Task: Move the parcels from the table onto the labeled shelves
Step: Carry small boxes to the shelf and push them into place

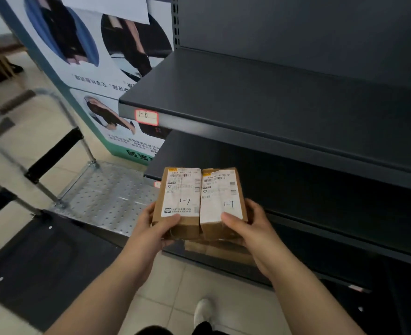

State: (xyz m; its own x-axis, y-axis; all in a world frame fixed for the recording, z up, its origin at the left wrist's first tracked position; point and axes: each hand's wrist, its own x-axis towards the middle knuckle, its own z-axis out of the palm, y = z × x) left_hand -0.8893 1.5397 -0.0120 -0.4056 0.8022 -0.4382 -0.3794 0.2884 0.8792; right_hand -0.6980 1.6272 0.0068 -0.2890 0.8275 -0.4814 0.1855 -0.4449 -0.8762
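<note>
The left hand (159, 228) grips the left parcel (180, 189), thumb curled over its label. The right hand (245, 226) grips the right parcel (220, 189), which touches the other. Both are marked "1-7". Just beyond the hands is a dark shelf (296, 180). Above them is a tag (146, 116) reading "1-6", and a trolley (107, 197) stands left of the left hand.

Parcel pick-up depot or shop stockroom indicated.

- Dark grey sheet-metal shelving (248, 93) is hung on a slotted upright (175, 22), shop-type.
- A red-bordered white sticker (146, 116), hand-marked "1-6", is stuck on a shelf's front edge. A second sticker (157, 184) is partly seen on the shelf below.
- A left brown cardboard parcel (179, 223) and a right brown cardboard parcel (220, 229) are held side by side before the shelves. White barcoded shipping labels are pasted on both, each hand-marked "1-7".
- A silver platform trolley with perforated deck (107, 197) is parked alongside on pale floor tiles (187, 281).
- A printed poster board (83, 76) is stood at the shelf end.
</note>
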